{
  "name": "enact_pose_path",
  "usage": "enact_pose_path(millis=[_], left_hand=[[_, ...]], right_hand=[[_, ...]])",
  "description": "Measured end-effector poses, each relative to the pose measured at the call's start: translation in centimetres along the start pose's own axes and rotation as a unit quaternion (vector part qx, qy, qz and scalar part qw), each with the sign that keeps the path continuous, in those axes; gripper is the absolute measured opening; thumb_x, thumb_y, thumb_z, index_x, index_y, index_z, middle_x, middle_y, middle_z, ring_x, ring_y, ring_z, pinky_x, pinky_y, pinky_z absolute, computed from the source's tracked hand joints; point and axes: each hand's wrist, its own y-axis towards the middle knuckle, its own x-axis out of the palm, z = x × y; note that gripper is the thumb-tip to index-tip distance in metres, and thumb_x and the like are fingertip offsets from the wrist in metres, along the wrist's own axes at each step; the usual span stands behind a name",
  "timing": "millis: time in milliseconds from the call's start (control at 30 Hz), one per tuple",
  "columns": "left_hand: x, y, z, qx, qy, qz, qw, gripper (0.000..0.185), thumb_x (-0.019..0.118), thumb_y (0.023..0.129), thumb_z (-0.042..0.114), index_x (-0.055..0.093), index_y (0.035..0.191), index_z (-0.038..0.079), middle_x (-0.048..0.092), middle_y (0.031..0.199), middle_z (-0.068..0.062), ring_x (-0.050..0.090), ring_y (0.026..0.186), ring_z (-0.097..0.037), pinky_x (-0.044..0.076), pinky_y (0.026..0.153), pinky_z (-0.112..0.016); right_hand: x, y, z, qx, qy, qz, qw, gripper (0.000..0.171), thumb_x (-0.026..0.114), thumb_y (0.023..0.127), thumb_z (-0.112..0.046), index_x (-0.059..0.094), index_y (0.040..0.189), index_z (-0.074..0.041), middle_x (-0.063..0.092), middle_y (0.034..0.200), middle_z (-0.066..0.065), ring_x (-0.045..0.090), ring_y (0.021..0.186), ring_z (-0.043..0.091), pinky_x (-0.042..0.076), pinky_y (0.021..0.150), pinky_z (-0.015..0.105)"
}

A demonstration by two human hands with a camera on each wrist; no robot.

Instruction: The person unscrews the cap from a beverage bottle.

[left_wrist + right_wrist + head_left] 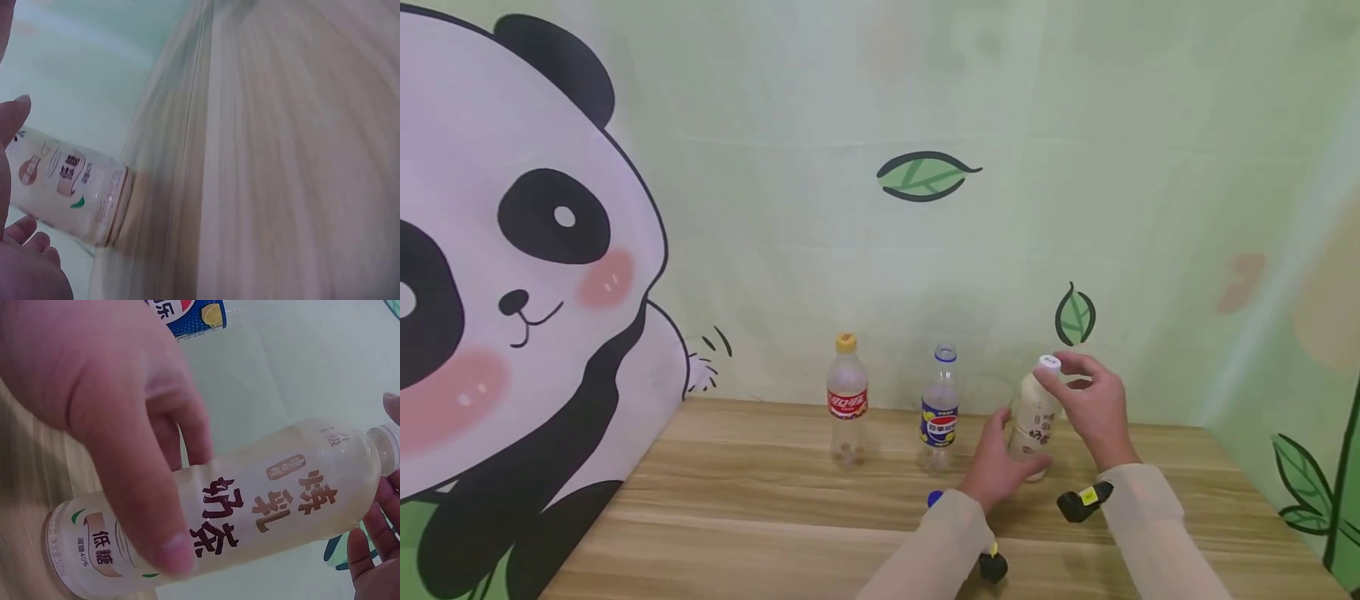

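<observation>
The cream-coloured labelled bottle (1036,417) is near the right end of the row on the wooden table (760,508), roughly upright with a slight lean, its white cap (1049,363) on; whether its base bears fully on the wood I cannot tell. It looks like thin plastic under a smooth printed sleeve, so I would expect walls that give when squeezed, a slightly slippery skin and little risk of breaking. Its weight is harder to judge (the pale colour could be drink or just the sleeve), though the clear bottles nearby look light. The best hold is probably around the middle, firm enough to stop it turning but gentle enough not to dent it; the stiffer cap should take a harder grip. The left hand (998,462) holds the lower body, thumb across the front of the label and fingers curled behind. The right hand (1093,404) is at the top, thumb and forefinger pinching the cap from two sides. Just beyond the left hand stands the uncapped Pepsi bottle (940,417), then the Coca-Cola bottle (847,417) with its yellow cap (846,342). A small blue object (935,498) shows beside the left sleeve (936,542), partly hidden.
</observation>
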Motion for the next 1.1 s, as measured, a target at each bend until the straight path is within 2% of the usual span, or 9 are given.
enact_pose_path(millis=[167, 367, 800, 967, 1100], left_hand=[[0.4, 0.1, 0.5, -0.002, -0.003, 0.002, 1.0000, 0.086, 0.087, 0.082, 0.035, 0.038, 0.152, 0.028, 0.053, 0.145, 0.007, 0.055, 0.131, -0.018, 0.045, 0.114, -0.049], [1.0, 0.5, 0.2, -0.002, -0.008, 0.005, 1.0000, 0.080, 0.087, 0.082, 0.033, 0.040, 0.146, 0.037, 0.056, 0.137, 0.013, 0.057, 0.127, -0.014, 0.047, 0.112, -0.047], [1.8, 1.1, 0.0, 0.020, -0.002, 0.028, 0.9994, 0.064, 0.080, 0.090, 0.023, 0.044, 0.143, 0.026, 0.061, 0.131, 0.008, 0.060, 0.121, -0.014, 0.049, 0.109, -0.045], [1.7, 1.0, 0.2, 0.014, 0.010, 0.028, 0.9995, 0.063, 0.079, 0.091, 0.025, 0.044, 0.144, 0.028, 0.060, 0.132, 0.009, 0.060, 0.121, -0.013, 0.049, 0.110, -0.044], [1.4, 0.4, 0.8, 0.013, 0.010, 0.016, 0.9997, 0.061, 0.078, 0.092, 0.027, 0.044, 0.144, 0.030, 0.060, 0.132, 0.010, 0.060, 0.122, -0.013, 0.049, 0.110, -0.045]], right_hand=[[0.2, 0.0, -0.2, -0.001, -0.003, 0.006, 1.000, 0.057, 0.076, 0.088, -0.054, 0.069, 0.128, -0.014, 0.064, 0.123, 0.010, 0.057, 0.101, 0.025, 0.052, 0.073, 0.020], [0.3, 0.0, -0.3, -0.008, -0.007, 0.009, 1.000, 0.057, 0.076, 0.088, -0.053, 0.069, 0.127, -0.012, 0.065, 0.122, 0.011, 0.057, 0.102, 0.025, 0.052, 0.073, 0.019], [0.4, 0.1, -0.5, -0.004, -0.010, 0.007, 1.000, 0.056, 0.076, 0.089, -0.052, 0.069, 0.126, -0.011, 0.066, 0.118, 0.012, 0.056, 0.097, 0.022, 0.052, 0.071, 0.018], [0.2, 0.1, -0.6, -0.007, -0.005, 0.008, 1.000, 0.055, 0.077, 0.088, -0.051, 0.069, 0.124, -0.010, 0.067, 0.116, 0.011, 0.056, 0.097, 0.021, 0.052, 0.072, 0.017], [0.0, 0.0, -0.8, -0.011, -0.001, 0.010, 1.000, 0.053, 0.078, 0.087, -0.050, 0.070, 0.123, -0.011, 0.067, 0.112, 0.007, 0.058, 0.095, 0.019, 0.053, 0.072, 0.017]])
